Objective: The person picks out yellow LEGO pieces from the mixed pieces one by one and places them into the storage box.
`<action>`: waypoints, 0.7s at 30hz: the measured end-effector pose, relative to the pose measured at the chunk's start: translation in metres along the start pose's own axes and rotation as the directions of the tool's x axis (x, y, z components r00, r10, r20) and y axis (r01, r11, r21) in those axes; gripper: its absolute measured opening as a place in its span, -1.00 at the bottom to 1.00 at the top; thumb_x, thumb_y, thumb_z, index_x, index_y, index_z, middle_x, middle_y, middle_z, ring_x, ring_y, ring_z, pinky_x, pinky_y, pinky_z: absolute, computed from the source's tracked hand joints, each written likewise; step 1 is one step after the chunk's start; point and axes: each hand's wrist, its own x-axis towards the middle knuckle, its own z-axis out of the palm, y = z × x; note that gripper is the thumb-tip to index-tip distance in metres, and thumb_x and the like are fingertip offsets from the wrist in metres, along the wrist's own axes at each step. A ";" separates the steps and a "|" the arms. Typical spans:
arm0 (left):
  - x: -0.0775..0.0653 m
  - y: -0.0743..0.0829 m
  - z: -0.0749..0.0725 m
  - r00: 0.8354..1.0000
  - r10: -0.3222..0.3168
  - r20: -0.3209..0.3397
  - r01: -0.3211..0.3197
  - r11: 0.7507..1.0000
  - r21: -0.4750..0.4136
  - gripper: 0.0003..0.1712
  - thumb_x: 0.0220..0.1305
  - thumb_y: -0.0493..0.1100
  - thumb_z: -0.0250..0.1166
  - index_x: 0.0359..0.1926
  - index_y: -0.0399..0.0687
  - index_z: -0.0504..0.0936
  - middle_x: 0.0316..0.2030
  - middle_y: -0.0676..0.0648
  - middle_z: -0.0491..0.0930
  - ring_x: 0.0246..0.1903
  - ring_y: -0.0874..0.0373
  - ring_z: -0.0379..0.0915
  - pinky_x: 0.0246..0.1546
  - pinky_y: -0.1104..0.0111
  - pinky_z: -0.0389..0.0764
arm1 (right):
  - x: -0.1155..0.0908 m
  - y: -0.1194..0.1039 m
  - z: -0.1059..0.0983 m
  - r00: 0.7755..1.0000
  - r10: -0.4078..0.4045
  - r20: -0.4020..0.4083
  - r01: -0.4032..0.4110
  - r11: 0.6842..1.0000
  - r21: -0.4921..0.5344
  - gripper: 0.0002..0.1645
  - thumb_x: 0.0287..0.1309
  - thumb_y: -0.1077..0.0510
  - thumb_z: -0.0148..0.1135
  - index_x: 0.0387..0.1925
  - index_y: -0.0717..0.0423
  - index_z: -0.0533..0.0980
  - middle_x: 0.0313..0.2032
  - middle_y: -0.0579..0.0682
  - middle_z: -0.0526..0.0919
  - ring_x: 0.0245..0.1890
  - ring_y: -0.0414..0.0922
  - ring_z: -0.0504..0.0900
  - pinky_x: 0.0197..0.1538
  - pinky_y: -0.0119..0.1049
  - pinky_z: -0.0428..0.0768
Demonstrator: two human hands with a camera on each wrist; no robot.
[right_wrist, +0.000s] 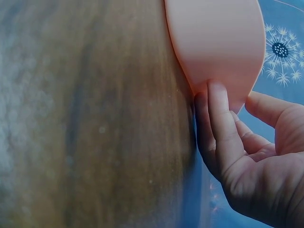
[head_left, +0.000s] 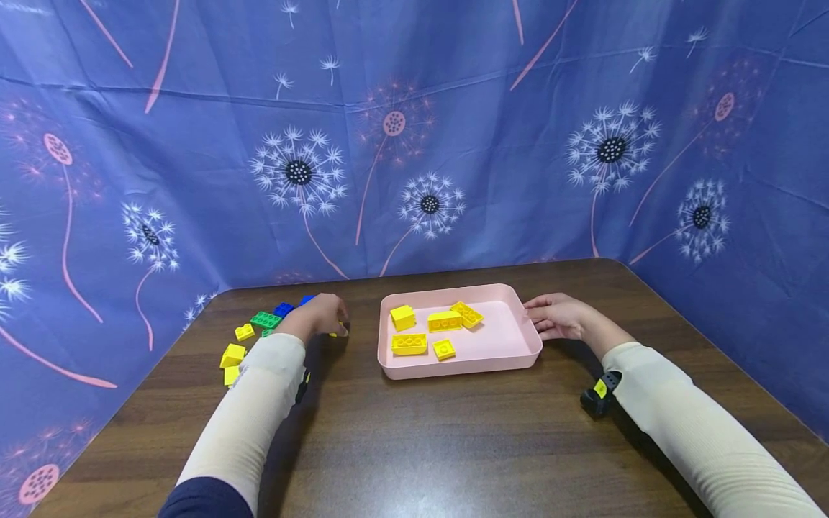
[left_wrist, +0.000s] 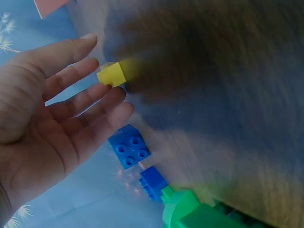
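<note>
My left hand (head_left: pixel 319 315) reaches down at the left side of the table. In the left wrist view its fingers are spread loosely by a small yellow toy brick (left_wrist: pixel 113 74); the thumb stands apart from the brick. Two blue bricks (left_wrist: pixel 129 146) lie just below those fingers. At the right end of a pink tray (head_left: pixel 499 334), my right hand (head_left: pixel 562 318) touches the outer wall with extended fingers, its thumb at the rim in the right wrist view. Inside the tray are several yellow bricks (head_left: pixel 409 344), some on their sides.
Beside the left forearm lie more bricks: green ones (head_left: pixel 264 320), a blue one (head_left: pixel 283 309) and several yellow ones (head_left: pixel 233 355). The brown wooden table (head_left: pixel 414 439) ends at a blue dandelion-print cloth (head_left: pixel 492 180) behind and at both sides.
</note>
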 end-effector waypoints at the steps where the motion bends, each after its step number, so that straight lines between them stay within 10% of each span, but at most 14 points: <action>1: 0.000 0.000 0.001 1.000 -0.019 0.009 0.019 1.000 -0.020 -0.64 0.10 -0.18 0.45 -0.09 -0.24 0.65 -0.19 -0.15 0.62 -0.29 0.02 0.55 -0.33 0.23 0.63 | 0.000 0.000 0.000 1.000 0.000 0.001 0.000 1.000 -0.002 -0.40 0.38 0.29 -0.01 0.31 0.52 0.08 -0.29 0.02 0.66 -0.33 -0.15 0.66 -0.26 -0.23 0.67; 21: 0.005 0.001 0.004 0.997 -0.076 0.021 0.078 0.992 -0.100 -0.94 -0.03 -0.39 0.34 -0.47 -0.21 0.64 -0.48 -0.09 0.56 -0.58 0.06 0.56 -0.55 0.27 0.65 | -0.001 0.001 0.000 1.000 -0.004 0.004 0.004 1.000 0.004 -0.43 0.39 0.29 -0.01 0.29 0.52 0.09 -0.32 0.02 0.66 -0.33 -0.15 0.67 -0.26 -0.24 0.67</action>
